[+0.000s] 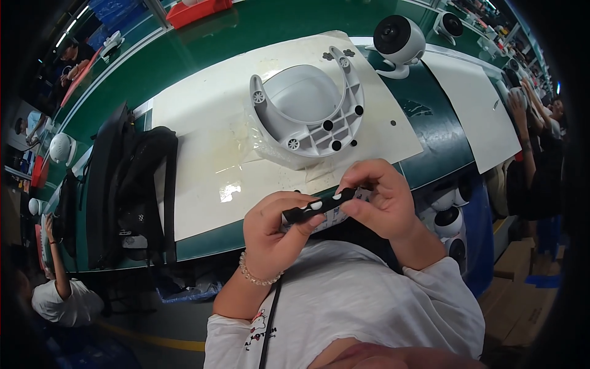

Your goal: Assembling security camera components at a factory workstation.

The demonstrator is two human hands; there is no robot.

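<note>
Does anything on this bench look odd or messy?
Yes, the white sheet looks stained and worn, with shiny, tape-like patches left of the pale curved base. A lone dark dot shows near the sheet's right edge, perhaps a stray pad or a hole; I can't tell.

Place: you are in a factory workshop | Signs: long green workbench across your upper frame; similar round white machines upper right, far left; workers at both edges; cardboard lower right
</note>
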